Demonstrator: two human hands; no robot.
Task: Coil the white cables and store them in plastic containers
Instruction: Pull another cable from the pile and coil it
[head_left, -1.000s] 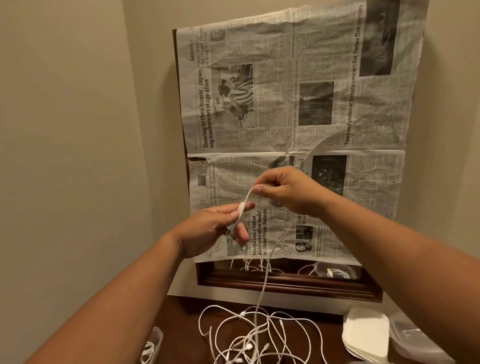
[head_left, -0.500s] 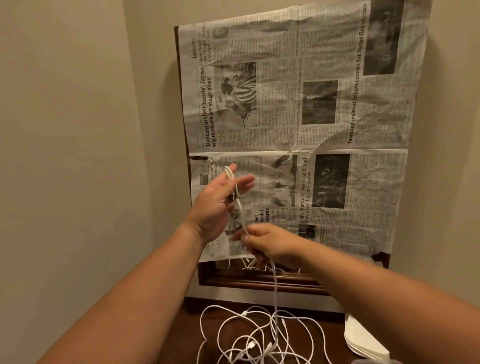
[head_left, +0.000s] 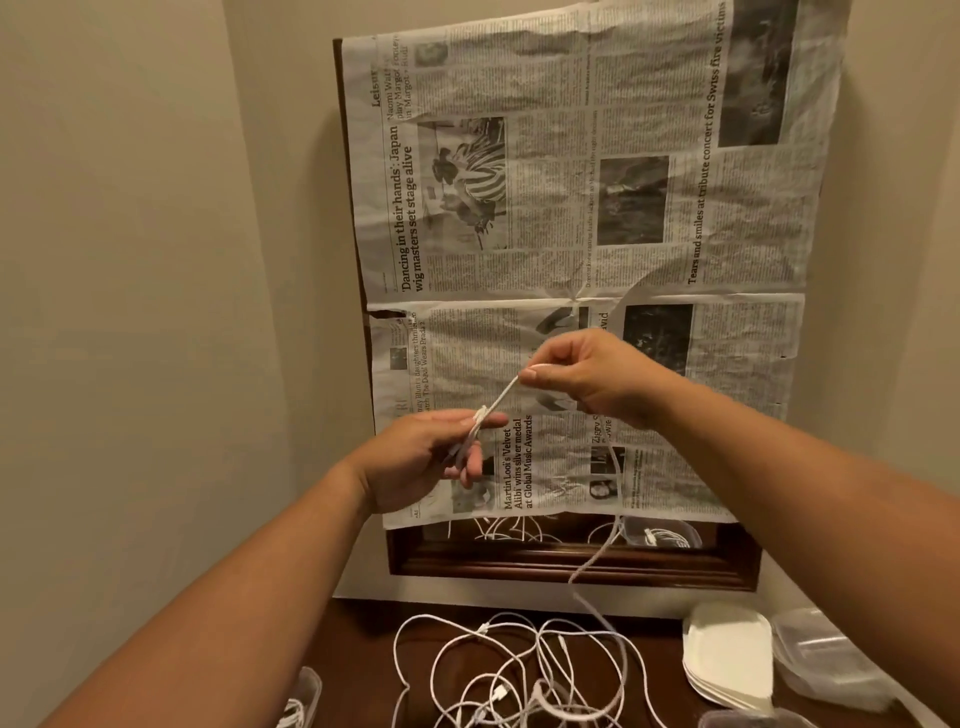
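My left hand holds a small bundle of white cable turns between thumb and fingers, raised in front of the newspaper. My right hand pinches the same cable up and to the right, drawing a taut stretch between the two hands. From the right hand the cable drops down to a tangle of white cables on the dark wooden table. A clear plastic container with a coiled cable inside stands at the bottom left.
A newspaper covers a wood-framed mirror leaning on the wall. A stack of white lids and clear plastic containers lie at the right of the table. Beige walls close in on the left and right.
My right hand has risen from below the left hand to up and right of it, carrying the cable around. My left hand dropped lower and holds the growing coil.
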